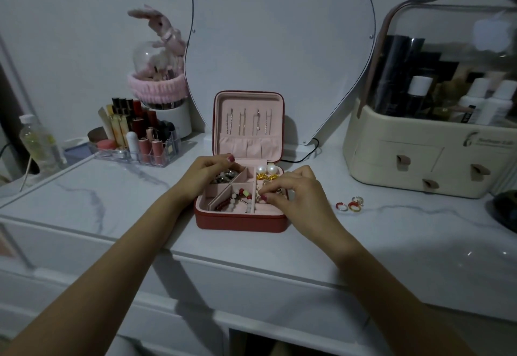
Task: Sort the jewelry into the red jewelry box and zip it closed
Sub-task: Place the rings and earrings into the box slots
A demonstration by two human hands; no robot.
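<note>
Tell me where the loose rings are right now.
In the head view, the loose rings lie on the marble tabletop, right of the red jewelry box, in front of the cream cosmetics organizer.

red jewelry box [241, 221] with pink lining, white grey-veined marble tabletop [112, 199]

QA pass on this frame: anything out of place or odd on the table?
Three rings lie loose on the table, right of the open red jewelry box, while other jewelry already sits in its compartments. Nothing looks spilled or damaged. The right hand pinches something small over the box; what it is cannot be told.
</note>
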